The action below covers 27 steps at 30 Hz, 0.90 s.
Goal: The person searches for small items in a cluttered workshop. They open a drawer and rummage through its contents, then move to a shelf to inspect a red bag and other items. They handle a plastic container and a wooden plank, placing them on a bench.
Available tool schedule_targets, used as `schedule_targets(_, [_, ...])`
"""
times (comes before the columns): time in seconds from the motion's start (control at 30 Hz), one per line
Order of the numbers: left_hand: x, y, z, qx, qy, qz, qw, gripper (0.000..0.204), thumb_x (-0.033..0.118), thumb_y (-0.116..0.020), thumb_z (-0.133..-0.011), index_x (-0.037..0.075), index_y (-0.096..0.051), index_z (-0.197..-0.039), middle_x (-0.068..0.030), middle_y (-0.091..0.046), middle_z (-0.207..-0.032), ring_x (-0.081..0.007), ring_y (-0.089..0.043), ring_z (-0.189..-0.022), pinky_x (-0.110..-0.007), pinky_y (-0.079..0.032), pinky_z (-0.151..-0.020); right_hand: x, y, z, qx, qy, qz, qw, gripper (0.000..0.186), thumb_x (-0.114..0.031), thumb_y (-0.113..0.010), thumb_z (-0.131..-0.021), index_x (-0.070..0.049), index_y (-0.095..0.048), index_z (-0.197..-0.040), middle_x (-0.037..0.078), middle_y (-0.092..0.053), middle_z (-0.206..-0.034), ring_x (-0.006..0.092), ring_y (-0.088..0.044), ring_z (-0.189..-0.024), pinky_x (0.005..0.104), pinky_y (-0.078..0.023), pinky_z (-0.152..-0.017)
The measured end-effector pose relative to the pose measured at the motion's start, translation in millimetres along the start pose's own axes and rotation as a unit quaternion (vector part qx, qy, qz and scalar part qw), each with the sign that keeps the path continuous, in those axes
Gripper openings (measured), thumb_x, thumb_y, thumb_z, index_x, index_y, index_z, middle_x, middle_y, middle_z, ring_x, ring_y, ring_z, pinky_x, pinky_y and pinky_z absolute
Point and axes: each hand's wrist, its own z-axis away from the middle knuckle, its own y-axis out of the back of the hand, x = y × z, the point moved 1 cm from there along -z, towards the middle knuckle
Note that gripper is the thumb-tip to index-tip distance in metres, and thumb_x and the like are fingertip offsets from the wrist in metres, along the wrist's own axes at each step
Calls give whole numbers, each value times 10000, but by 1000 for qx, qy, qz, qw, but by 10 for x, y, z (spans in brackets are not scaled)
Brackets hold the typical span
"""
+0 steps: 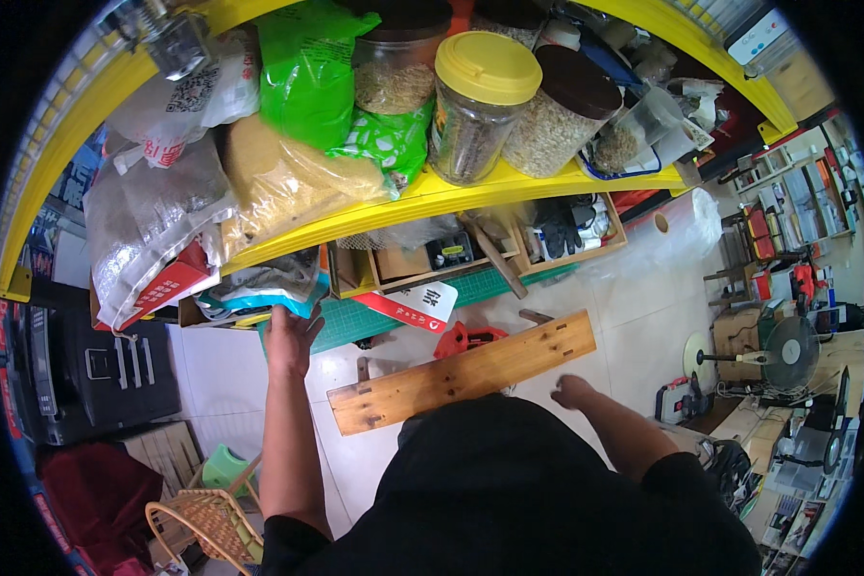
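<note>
My left hand [291, 341] reaches up to the lower shelf, its fingers apart and touching the edge of a blue-and-grey plastic bag [269, 288]. The bag lies in an open carton, and part of it is hidden under the shelf above. Beyond the right end of a wooden bench [470, 374], my right hand [572, 391] hangs with curled fingers and nothing visible in it. Next to my left hand is a green cutting mat [331, 326]. A red-and-white printed card [418, 304] rests on the mat's edge.
A yellow shelf [394, 213] carries a bag of yellow grain [293, 178], green bags [307, 72] and several lidded jars [480, 106]. Wooden trays [571, 245] with tools sit below. A wicker chair [206, 523] stands at lower left, a fan [790, 348] at right.
</note>
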Motion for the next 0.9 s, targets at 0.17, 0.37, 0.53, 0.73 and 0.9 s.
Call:
schedule_targets(0.17, [2,-17,-110,-13,-12,8,1000,362,357,-500,-991,57,-588,-1173,-95,-677,-1090,-276,-659,-1041,-501,-505,-956,353,-545,98,-100,-17,-15,995,473,-366,-596,-845,24,-699,-1094,254,-680,-1136,401,-629,-1104,440,-501,-974])
schedule_targets(0.37, [-110,23,-13,-6,-39,3,999,466,462,-489,-1019,84,-532,-1288,-107,-637,-1185,-308,-626,-1110,-503,-501,-952,23,-325,-91,5,42,-108,993,449,-377,-605,-881,1,-690,-1108,232,-683,-1137,384,-641,-1086,429,-503,-969])
schedule_targets(0.53, [-511,300,105,18,-20,-15,1000,537,496,-492,-1017,62,-473,-1334,-130,-619,-1185,-308,-618,-1106,-480,-527,-903,-250,62,-284,61,104,-123,985,394,-346,-611,-896,11,-687,-1043,223,-693,-1077,383,-662,-1018,429,-523,-918])
schedule_targets(0.73, [-1921,1385,455,-4,186,-250,950,426,375,-630,-961,60,-545,-1235,-101,-636,-1067,-257,-651,-952,-402,-570,-758,-320,249,-393,65,69,-97,991,387,-290,-638,-887,23,-653,-1113,234,-700,-1063,372,-671,-1028,425,-529,-916])
schedule_targets(0.9, [-2651,2361,1416,147,429,-379,806,391,291,-674,-908,-4,-609,-1155,-121,-609,-906,-275,-630,-777,-436,-575,-625,-278,183,-471,82,64,-122,987,406,-295,-636,-885,11,-643,-1151,238,-683,-1131,377,-656,-1074,421,-520,-949])
